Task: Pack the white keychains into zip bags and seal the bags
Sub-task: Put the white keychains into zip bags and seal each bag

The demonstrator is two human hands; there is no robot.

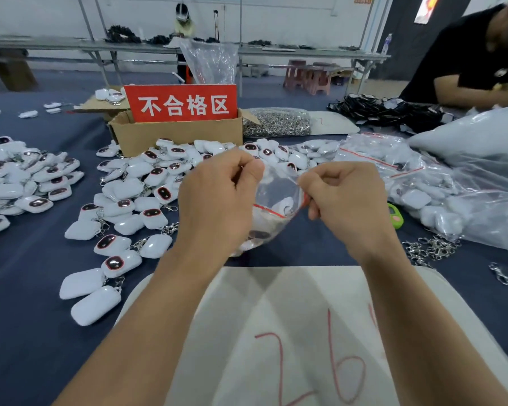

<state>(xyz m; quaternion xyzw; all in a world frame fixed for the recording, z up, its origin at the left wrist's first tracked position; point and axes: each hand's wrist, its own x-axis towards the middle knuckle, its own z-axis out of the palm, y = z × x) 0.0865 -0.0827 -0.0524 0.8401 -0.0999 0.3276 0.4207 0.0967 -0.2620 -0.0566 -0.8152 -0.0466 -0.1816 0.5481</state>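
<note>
A small clear zip bag (276,197) with a red seal line hangs in the air between my hands, above the table's near middle. A white keychain (261,230) lies inside it. My left hand (217,197) pinches the bag's top left edge. My right hand (343,197) pinches the top right edge at the red strip. Loose white keychains (135,200) are heaped on the dark blue cloth to the left and behind the bag. Filled zip bags (393,171) pile up on the right.
A cardboard box (176,133) with a red sign stands behind the heap. Beside it lies a bag of metal rings (276,123). A white sack (291,332) with red writing lies under my arms. Loose clasps (428,250) are at right. A person (475,60) sits at far right.
</note>
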